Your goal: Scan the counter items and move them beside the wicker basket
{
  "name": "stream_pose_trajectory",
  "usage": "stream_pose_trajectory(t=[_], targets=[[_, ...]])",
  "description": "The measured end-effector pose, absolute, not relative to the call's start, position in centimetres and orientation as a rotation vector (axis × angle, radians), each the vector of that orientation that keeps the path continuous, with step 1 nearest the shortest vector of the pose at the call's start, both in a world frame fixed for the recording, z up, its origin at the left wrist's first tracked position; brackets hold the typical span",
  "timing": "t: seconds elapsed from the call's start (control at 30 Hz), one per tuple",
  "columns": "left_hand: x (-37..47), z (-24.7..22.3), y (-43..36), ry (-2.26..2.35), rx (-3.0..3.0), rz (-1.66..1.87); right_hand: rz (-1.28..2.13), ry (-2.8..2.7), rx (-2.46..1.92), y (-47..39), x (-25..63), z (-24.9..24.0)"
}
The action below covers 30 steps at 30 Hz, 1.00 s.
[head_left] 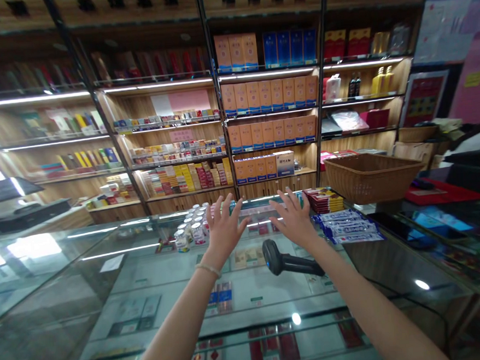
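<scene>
Both arms reach out over a glass counter (166, 295). My left hand (223, 225) is open, fingers spread, just right of a group of small white containers (192, 227); whether it touches any of them I cannot tell. My right hand (295, 220) is open too, its fingers apart, beside blue-and-white packets (348, 226) and a stack of red and yellow packs (323, 200). A black barcode scanner (273, 259) lies on the glass between the forearms, its handle partly behind my right forearm. Nothing is held in either hand.
At the right back of the counter stands a brown wicker basket (371, 173). A black cable (421, 299) runs across the right side. Flat packs (272, 345) show beneath the glass. Wooden shelves (183, 192) with boxes and bottles line the wall behind.
</scene>
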<state>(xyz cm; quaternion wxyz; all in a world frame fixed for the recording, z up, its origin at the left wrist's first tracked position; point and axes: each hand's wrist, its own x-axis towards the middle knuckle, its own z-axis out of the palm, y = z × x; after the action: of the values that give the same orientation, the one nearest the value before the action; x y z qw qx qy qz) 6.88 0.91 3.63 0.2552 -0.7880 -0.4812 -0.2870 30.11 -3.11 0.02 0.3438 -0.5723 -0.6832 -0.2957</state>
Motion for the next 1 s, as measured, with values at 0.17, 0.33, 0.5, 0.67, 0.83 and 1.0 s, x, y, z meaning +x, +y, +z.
stream_pose_trajectory(t=[0.17, 0.33, 0.5, 0.67, 0.83, 1.0], targets=[[5.9, 1.5, 1.6, -1.318, -2.08, -0.816, -0.774, -1.77, -1.473, -3.4, 29.6, -0.8], [5.4, -0.2, 2.0, -1.202, -2.066, -0.956, -0.807, -1.749, -1.423, -3.6, 29.2, -1.4], [4.9, -1.2, 1.6, -1.137, -2.053, -1.004, -0.815, -1.745, -1.389, -3.9, 29.5, -2.1], [4.7, -1.5, 1.1, -1.171, -2.05, -0.97, -0.812, -1.754, -1.423, -4.1, 29.8, -2.3], [4.8, -1.5, 0.9, -1.178, -2.038, -0.956, -0.813, -1.756, -1.413, -4.2, 29.7, -2.4], [4.5, -1.8, 1.1, -1.217, -2.043, -0.982, -0.826, -1.747, -1.41, -4.5, 30.0, -2.5]])
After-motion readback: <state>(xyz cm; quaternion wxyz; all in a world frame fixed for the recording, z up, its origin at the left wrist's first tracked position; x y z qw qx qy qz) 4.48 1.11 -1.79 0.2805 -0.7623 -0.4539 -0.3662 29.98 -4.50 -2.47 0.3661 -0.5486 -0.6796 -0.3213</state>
